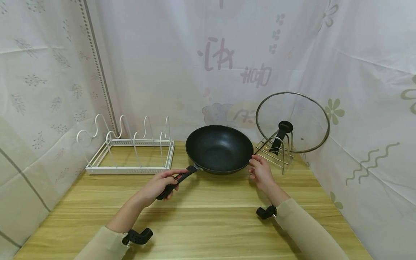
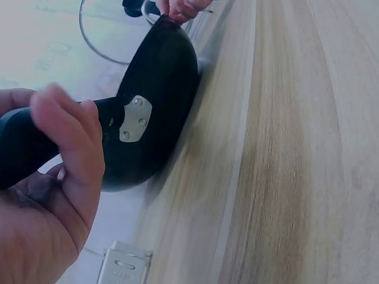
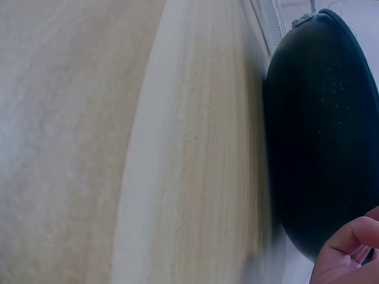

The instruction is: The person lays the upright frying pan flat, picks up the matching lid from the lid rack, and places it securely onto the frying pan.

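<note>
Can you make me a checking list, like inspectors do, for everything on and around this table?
Surface: wood-grain table.
Job's things: black pan, its handle pointing toward the person's left.
Clutter: white rack left of the pan; glass lid propped upright on a metal stand at right.
Hands: left hand holds the handle; right hand grips the pan's right side.
Cables: nothing seen.
Surroundings: pale printed cloth behind and at both sides.

on my feed i see a wood-grain tabletop (image 1: 208, 227). a white metal pan rack (image 1: 130, 170) stands on its left, a wire lid stand (image 1: 283, 159) on its right; between them, the black wok (image 1: 219, 150), resting or just lifted, i can't tell.
</note>
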Motion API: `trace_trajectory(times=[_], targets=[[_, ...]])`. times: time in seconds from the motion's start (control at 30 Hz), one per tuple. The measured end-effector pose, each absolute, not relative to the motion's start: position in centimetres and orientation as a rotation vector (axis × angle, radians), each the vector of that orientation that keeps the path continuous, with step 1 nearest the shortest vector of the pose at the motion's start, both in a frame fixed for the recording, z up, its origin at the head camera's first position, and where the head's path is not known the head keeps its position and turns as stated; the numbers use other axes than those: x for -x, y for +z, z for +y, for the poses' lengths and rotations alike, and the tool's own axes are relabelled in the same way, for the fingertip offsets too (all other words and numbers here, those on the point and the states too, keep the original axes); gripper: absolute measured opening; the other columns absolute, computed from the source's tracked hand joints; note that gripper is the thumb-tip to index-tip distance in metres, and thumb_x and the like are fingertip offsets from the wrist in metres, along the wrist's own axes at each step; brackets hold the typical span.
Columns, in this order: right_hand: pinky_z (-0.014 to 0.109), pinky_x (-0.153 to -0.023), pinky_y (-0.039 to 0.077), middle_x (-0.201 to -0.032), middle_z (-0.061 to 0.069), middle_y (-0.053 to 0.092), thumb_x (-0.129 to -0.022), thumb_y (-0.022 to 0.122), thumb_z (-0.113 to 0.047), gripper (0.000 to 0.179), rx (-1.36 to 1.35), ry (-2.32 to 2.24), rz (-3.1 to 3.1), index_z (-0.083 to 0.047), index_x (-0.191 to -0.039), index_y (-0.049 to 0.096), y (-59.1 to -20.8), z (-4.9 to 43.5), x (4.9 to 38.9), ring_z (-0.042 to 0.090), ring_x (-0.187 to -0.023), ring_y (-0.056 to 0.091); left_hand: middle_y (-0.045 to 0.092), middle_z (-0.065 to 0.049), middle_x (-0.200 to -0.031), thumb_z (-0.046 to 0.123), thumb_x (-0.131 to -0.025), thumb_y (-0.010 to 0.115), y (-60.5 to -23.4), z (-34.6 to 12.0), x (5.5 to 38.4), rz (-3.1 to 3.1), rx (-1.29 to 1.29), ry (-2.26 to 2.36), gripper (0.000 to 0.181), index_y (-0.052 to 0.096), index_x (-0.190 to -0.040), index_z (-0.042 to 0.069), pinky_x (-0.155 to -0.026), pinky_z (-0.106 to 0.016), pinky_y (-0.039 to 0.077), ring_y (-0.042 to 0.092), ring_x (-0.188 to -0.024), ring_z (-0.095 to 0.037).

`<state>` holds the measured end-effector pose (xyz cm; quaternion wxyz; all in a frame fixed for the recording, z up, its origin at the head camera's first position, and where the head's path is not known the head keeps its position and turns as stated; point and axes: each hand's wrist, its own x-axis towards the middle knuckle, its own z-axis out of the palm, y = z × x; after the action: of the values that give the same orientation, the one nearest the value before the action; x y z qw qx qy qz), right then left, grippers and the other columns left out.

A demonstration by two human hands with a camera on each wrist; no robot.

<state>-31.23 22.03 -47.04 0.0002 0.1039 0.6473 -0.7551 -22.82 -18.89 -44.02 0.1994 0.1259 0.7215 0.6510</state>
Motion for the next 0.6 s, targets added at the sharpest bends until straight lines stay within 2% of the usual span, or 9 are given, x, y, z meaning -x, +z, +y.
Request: trace_trajectory(times=[0.23, 0.37, 0.6], targets=[[0.015, -0.048, 0.037, -0.102, -0.003, 0.056, -0.112, 0.057, -0.016, 0.03, -0.33, -2.372, 2.033, -0.014, -0.141, 0.05, -47.2, 21.9, 31.0, 0.005, -0.062, 0.053, 0.062, -0.007, -0.091, 0.011, -0.107, 0.049, -44.2, -19.1, 23.2, 2.019, -0.334, 1.835, 0.053, 0.054, -0.16, 0.01, -0.047, -0.023, 0.037, 0.046, -0.051, -0.01], [0.015, -0.048, 0.037, -0.102, -0.003, 0.055, -0.112, 0.058, -0.017, 0.032, -0.33, -2.373, 2.028, -0.014, -0.143, 0.048, -47.3, 21.7, 30.7, 0.005, -0.063, 0.052, 0.061, -0.007, -0.091, 0.01, -0.107, 0.048, -44.3, -19.5, 23.4, 2.011, -0.342, 1.842, 0.053, 0.054, -0.16, 0.009, -0.047, -0.023, 0.037, 0.046, -0.051, -0.01], [0.016, -0.048, 0.036, -0.099, -0.004, 0.056, -0.113, 0.057, -0.017, 0.025, -0.341, -2.401, 1.999, -0.02, -0.136, 0.049, -47.3, 21.4, 30.3, 0.005, -0.062, 0.051, 0.062, -0.007, -0.094, 0.014, -0.109, 0.049, -44.0, -20.1, 23.7, 1.991, -0.339, 1.826, 0.053, 0.053, -0.162, 0.011, -0.048, -0.023, 0.038, 0.046, -0.053, -0.009]])
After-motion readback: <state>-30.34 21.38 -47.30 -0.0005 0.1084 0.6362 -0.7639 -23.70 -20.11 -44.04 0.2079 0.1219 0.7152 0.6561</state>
